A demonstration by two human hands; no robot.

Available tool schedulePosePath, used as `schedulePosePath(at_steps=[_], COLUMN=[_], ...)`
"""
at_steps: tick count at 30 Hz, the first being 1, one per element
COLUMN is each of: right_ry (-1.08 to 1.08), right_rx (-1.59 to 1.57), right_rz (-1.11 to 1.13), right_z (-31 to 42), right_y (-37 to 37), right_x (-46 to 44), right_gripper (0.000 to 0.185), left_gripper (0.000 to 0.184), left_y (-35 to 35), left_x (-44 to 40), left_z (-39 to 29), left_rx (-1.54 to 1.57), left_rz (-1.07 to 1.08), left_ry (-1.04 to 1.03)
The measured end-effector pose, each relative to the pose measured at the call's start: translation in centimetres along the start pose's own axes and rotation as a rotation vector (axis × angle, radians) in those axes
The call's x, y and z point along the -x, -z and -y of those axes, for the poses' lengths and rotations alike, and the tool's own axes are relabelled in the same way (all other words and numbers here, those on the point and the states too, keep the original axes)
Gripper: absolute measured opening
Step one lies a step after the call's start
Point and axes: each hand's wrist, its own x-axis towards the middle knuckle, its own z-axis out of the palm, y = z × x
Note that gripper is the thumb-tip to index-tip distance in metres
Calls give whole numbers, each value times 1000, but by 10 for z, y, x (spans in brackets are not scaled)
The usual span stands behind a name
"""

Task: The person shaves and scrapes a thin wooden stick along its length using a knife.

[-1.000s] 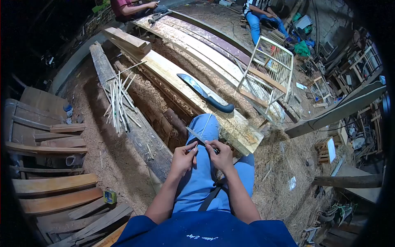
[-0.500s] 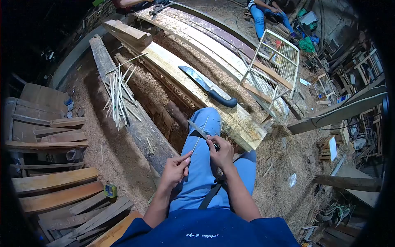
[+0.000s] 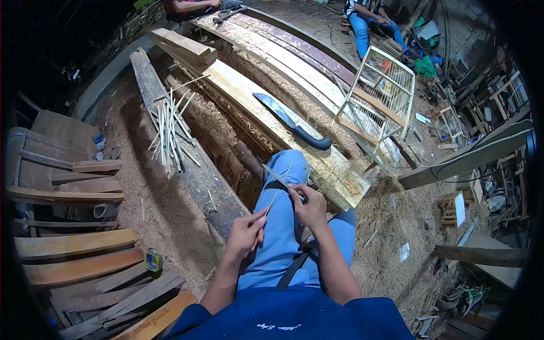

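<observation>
Above my jeans-covered thigh, my left hand [image 3: 245, 234] pinches a thin bamboo stick [image 3: 276, 197] between thumb and fingers. The stick points up and away from me, across my knee. My right hand [image 3: 309, 205] is closed around a small knife [image 3: 275, 175], its narrow blade slanting up to the left. Blade and stick cross close to my right thumb; whether they touch I cannot tell. Most of the knife's handle is hidden in my fingers. Beyond my knee, a large knife with a black handle [image 3: 311, 138] lies on a pale wooden beam [image 3: 238, 85].
Several thin sticks [image 3: 166, 130] lie piled on a grey plank [image 3: 148, 79] at left. A slatted cage [image 3: 378, 93] stands at right. Wooden boards [image 3: 79, 243] and a tape measure [image 3: 153, 261] are at lower left. Two other people sit at the far side. Shavings cover the ground.
The whole view has shifted slightly, so the surroundings appear a little further right and down. Both hands keep their holds on the stick and the small knife, with little movement between them.
</observation>
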Motion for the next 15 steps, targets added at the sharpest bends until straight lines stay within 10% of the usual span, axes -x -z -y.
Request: schedulePosePath(at_steps=[15], right_ry=[72], right_rx=[49], right_rz=[-39], right_z=[-9], right_y=[-9], right_x=[9], right_gripper=[15], left_gripper=[34], left_y=[-9], left_x=[-45], left_z=[-7], left_rx=[103], left_rz=[72], left_ry=[16])
